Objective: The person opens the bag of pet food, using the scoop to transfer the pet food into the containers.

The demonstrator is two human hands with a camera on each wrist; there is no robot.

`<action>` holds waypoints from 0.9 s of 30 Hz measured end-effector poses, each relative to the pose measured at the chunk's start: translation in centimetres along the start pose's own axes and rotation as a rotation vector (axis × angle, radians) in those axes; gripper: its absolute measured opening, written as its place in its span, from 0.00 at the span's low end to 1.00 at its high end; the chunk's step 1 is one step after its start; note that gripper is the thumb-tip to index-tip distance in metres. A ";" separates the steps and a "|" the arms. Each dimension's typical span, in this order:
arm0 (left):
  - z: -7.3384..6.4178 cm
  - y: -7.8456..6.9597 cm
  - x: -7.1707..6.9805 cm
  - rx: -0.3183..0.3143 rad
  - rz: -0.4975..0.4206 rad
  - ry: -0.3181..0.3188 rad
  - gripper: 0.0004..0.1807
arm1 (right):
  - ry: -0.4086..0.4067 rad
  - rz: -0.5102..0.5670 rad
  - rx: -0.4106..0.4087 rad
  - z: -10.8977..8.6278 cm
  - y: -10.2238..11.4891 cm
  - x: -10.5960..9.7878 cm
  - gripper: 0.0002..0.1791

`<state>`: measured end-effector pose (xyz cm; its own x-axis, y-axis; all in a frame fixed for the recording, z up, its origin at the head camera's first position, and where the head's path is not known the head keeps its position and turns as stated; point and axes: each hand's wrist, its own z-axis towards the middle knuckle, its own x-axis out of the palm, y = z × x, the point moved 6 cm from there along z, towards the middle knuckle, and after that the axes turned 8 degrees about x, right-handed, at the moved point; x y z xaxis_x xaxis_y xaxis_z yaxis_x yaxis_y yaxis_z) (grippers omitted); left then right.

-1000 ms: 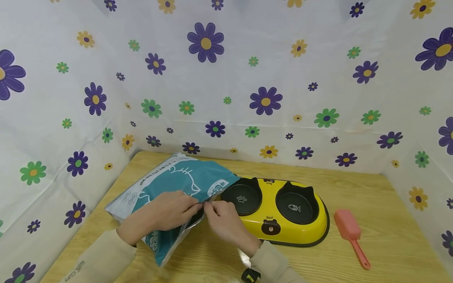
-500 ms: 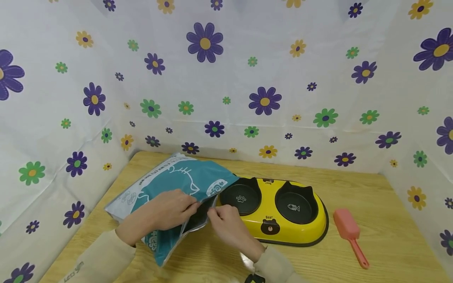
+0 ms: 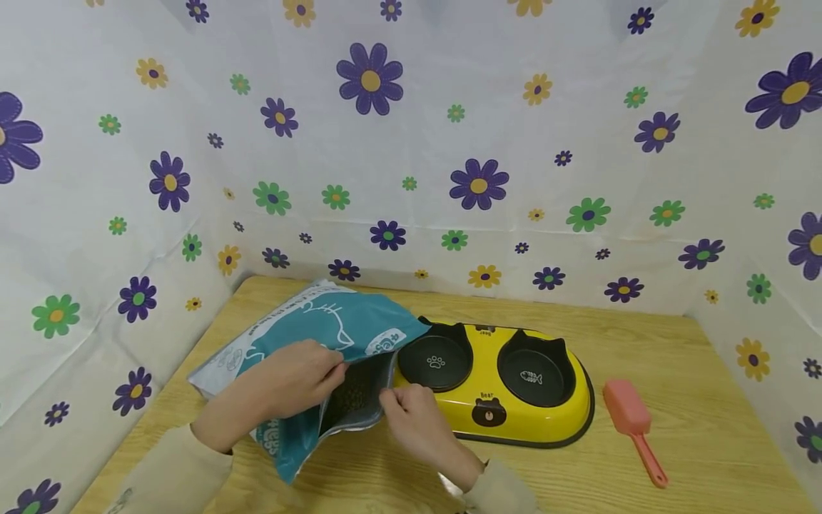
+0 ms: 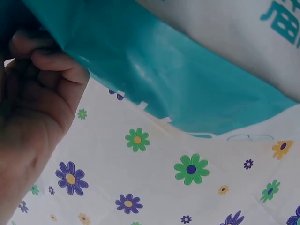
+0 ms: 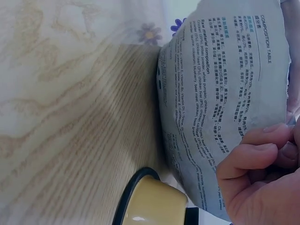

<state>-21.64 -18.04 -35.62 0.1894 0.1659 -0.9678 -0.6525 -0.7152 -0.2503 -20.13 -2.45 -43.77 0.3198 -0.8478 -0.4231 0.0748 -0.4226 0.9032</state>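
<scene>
The right hand point(image 3: 419, 420), fingers curled, pinches one edge of the bag point(image 3: 292, 330) at its mouth; the left hand point(image 3: 297, 380), likewise curled, pinches the opposite edge. The bag rests on the wooden table point(image 3: 713, 400), gaping, pellets point(image 3: 350, 397) inside. Just right stands a yellow bowl stand point(image 3: 484, 375), then a pink scoop point(image 3: 629, 408). Flowered cloth point(image 3: 578, 86) hangs behind.

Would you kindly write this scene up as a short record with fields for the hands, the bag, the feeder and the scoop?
Left hand: grips the teal-printed side of the bag at its mouth
Right hand: pinches the opposite side of the mouth
Bag: teal and white, mouth open, on the wooden table
Contents: small dark pellets
Feeder: yellow, two black bowls, one with a paw print, one with a fishbone print
Scoop: pink, lying right of the feeder, untouched
</scene>
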 end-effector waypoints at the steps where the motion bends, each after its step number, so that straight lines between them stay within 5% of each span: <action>1: -0.1 0.1 -0.2 0.000 0.003 -0.008 0.19 | -0.003 0.001 -0.002 -0.1 0.0 0.0 0.31; 27: -2.2 0.1 -5.0 0.010 0.051 -0.203 0.22 | 0.032 0.086 0.137 -1.2 -1.4 0.1 0.28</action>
<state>-21.08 -20.42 -30.78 0.0051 0.2636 -0.9646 -0.6650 -0.7195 -0.2001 -19.09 -1.51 -45.01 0.3498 -0.8728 -0.3404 -0.0827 -0.3907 0.9168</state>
